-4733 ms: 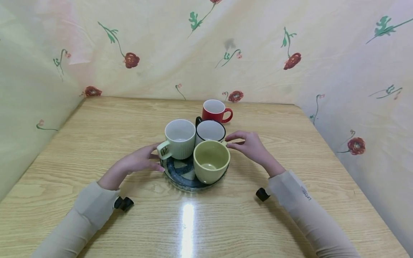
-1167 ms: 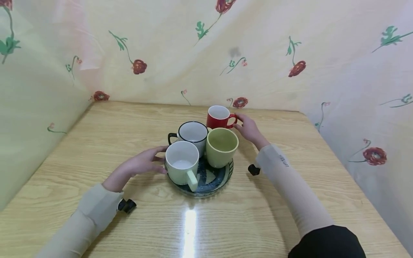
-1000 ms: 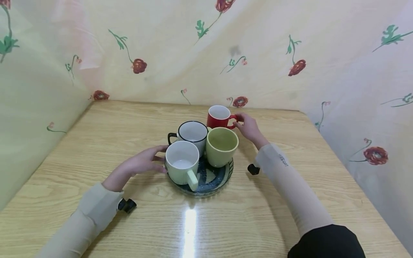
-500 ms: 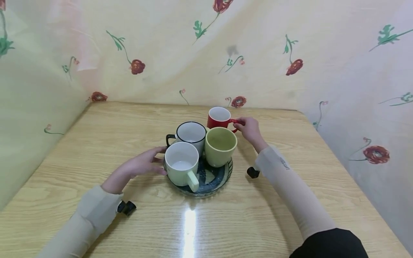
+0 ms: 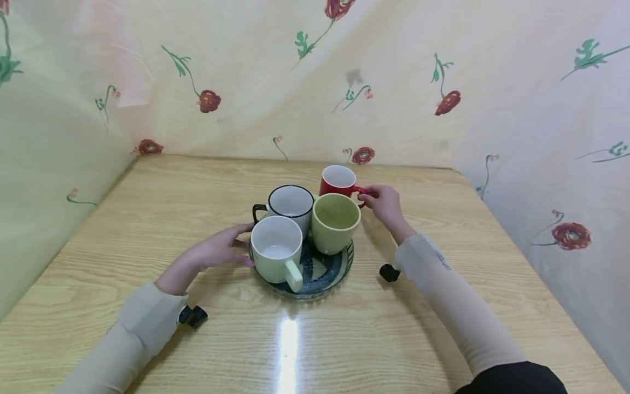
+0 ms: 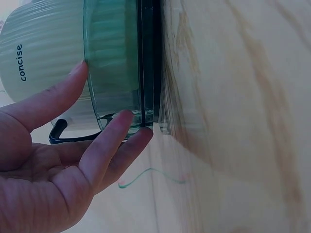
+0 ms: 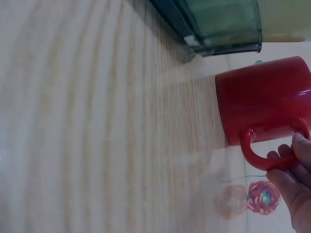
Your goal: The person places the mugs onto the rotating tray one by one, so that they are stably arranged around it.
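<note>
A round tray [image 5: 321, 283] with a low glass wall and blue pattern bears three mugs: a pale ribbed mug [image 5: 268, 265] in front, a white mug with a black rim [image 5: 291, 203] behind it, and a yellow-green mug [image 5: 334, 238] at right. My left hand [image 5: 211, 253] touches the tray's left side, thumb at the glass rim and fingers nearly straight along the wall in the left wrist view. Behind the tray, my right hand [image 5: 386, 207] pinches the handle of a red mug [image 7: 267, 99], which stands upright, its lower part hidden behind the yellow-green mug in the head view.
The wooden table [image 5: 206, 186] reaches back to a flowered cloth [image 5: 256, 71] that hangs at the rear and both sides. A bright light reflection [image 5: 288, 350] lies on the wood in front of the tray.
Since the oldest frame, the tray with its mugs has turned counterclockwise. My right hand has gone from the yellow-green mug to the red mug's handle and shifted it slightly right and nearer.
</note>
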A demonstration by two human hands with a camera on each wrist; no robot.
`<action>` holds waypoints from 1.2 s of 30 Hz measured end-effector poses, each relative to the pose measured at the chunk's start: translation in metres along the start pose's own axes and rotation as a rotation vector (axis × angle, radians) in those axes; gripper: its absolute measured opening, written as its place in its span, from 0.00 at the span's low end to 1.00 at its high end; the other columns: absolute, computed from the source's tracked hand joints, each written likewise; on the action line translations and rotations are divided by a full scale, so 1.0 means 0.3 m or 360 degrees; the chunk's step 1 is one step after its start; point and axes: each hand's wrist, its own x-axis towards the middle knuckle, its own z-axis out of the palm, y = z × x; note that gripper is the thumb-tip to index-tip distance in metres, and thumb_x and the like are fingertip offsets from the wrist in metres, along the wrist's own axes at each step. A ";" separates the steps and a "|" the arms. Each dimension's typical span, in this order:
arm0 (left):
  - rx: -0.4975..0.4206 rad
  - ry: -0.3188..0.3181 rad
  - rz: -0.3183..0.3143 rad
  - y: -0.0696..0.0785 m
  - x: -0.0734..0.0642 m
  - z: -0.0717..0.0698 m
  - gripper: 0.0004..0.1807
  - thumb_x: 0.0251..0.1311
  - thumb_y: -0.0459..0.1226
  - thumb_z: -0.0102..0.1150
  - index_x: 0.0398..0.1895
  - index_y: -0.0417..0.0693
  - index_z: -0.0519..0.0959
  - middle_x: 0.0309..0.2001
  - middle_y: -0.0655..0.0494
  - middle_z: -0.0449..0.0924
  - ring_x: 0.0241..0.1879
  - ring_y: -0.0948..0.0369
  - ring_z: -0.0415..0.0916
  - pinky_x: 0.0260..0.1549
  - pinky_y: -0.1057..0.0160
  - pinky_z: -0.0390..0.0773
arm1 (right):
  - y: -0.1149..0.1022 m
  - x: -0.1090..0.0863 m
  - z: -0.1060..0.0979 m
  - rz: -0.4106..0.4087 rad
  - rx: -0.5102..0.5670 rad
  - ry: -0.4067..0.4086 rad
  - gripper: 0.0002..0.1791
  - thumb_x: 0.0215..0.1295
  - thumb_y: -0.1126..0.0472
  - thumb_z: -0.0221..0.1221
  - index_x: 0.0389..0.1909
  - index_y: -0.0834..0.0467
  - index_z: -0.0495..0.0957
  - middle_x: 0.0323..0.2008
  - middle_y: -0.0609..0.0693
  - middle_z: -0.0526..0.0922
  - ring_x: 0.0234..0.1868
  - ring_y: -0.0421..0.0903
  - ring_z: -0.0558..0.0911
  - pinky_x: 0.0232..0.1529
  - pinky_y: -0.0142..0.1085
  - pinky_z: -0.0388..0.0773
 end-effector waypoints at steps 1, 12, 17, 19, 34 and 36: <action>0.0005 0.0006 -0.0010 0.000 0.000 -0.001 0.47 0.49 0.28 0.65 0.68 0.30 0.47 0.70 0.35 0.44 0.62 0.38 0.60 0.53 0.52 0.74 | 0.002 -0.004 -0.003 -0.0005 0.0027 0.0012 0.14 0.61 0.63 0.60 0.43 0.69 0.79 0.39 0.64 0.82 0.35 0.42 0.80 0.33 0.22 0.78; 0.0028 0.0011 0.0026 0.012 -0.007 -0.010 0.46 0.50 0.29 0.65 0.69 0.31 0.48 0.70 0.35 0.46 0.61 0.37 0.60 0.52 0.51 0.74 | 0.022 -0.088 -0.106 0.0010 0.0030 0.0061 0.15 0.60 0.61 0.60 0.43 0.69 0.79 0.39 0.64 0.82 0.31 0.33 0.79 0.31 0.20 0.77; 0.0035 -0.0006 0.0048 0.022 -0.004 -0.009 0.46 0.50 0.28 0.64 0.68 0.30 0.48 0.69 0.34 0.46 0.61 0.36 0.60 0.52 0.51 0.74 | 0.042 -0.165 -0.175 0.0084 0.0019 0.0047 0.18 0.61 0.59 0.60 0.45 0.69 0.78 0.39 0.62 0.82 0.36 0.40 0.81 0.33 0.22 0.78; 0.0042 -0.0007 0.0046 0.024 -0.004 -0.009 0.46 0.50 0.28 0.64 0.68 0.29 0.48 0.69 0.33 0.46 0.61 0.36 0.61 0.53 0.51 0.73 | 0.041 -0.200 -0.199 0.0103 0.0002 0.0032 0.19 0.62 0.57 0.59 0.46 0.68 0.78 0.40 0.62 0.83 0.36 0.39 0.81 0.33 0.22 0.78; 0.0040 -0.0014 0.0046 0.007 -0.005 -0.008 0.46 0.50 0.28 0.64 0.68 0.28 0.47 0.68 0.32 0.48 0.60 0.36 0.61 0.52 0.51 0.74 | -0.015 -0.445 -0.319 0.0113 -0.0083 -0.0060 0.25 0.60 0.49 0.60 0.49 0.66 0.77 0.38 0.52 0.84 0.34 0.33 0.80 0.36 0.24 0.79; 0.0039 -0.0015 0.0050 0.007 -0.004 -0.009 0.46 0.50 0.28 0.64 0.68 0.28 0.47 0.68 0.32 0.48 0.60 0.36 0.61 0.51 0.51 0.74 | -0.031 -0.472 -0.332 0.0104 -0.0077 -0.0069 0.25 0.60 0.50 0.60 0.49 0.66 0.77 0.36 0.47 0.84 0.34 0.33 0.80 0.36 0.24 0.79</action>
